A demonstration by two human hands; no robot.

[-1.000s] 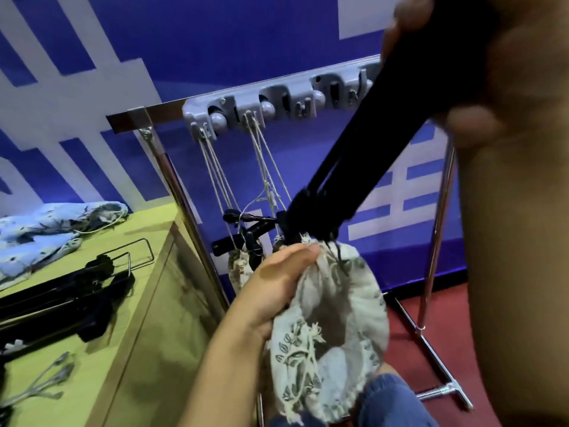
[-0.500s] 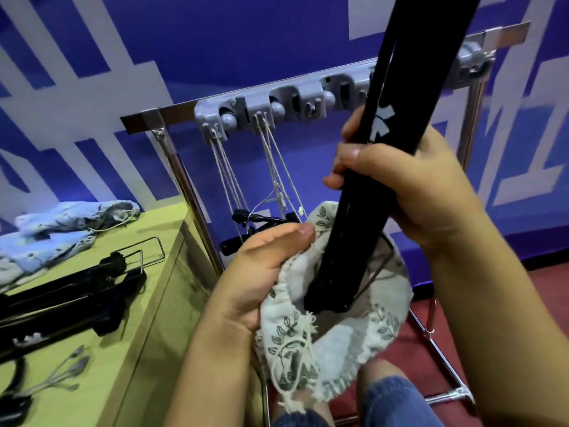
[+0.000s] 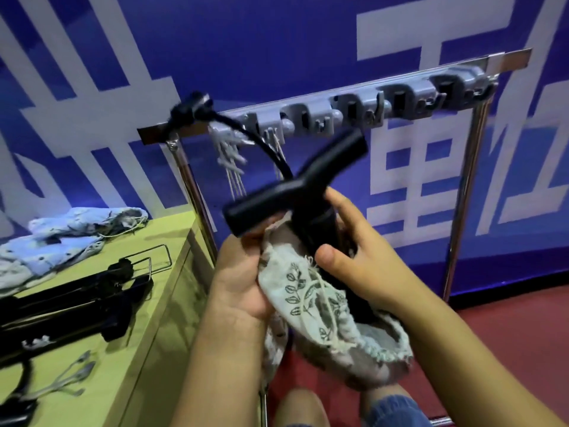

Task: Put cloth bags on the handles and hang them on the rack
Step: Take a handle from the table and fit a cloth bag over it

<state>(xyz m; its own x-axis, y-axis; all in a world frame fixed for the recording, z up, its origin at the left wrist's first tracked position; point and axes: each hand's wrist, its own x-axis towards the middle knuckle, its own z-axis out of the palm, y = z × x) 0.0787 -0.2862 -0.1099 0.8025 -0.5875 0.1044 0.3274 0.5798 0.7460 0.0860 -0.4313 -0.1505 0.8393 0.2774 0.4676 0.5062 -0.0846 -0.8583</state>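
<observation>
Here the left hand (image 3: 243, 285) pinches the cloth bag (image 3: 320, 306) rim and the right hand (image 3: 366, 263) grips the black pump (image 3: 320, 229); the mouth should stay wide while the pump slides deeper.

Two bare hands work at the centre of the frame, the left hand (image 3: 243, 282) and the right hand (image 3: 366, 263), around one black T-handled pump (image 3: 295, 183) and one cream leaf-printed cloth bag (image 3: 311, 300). One chrome rack with a grey hook rail (image 3: 363, 110) crosses the upper right. One yellow-green table (image 3: 160, 291) stands at lower left, bearing one heap of pale blue cloth bags (image 3: 61, 238).
</observation>
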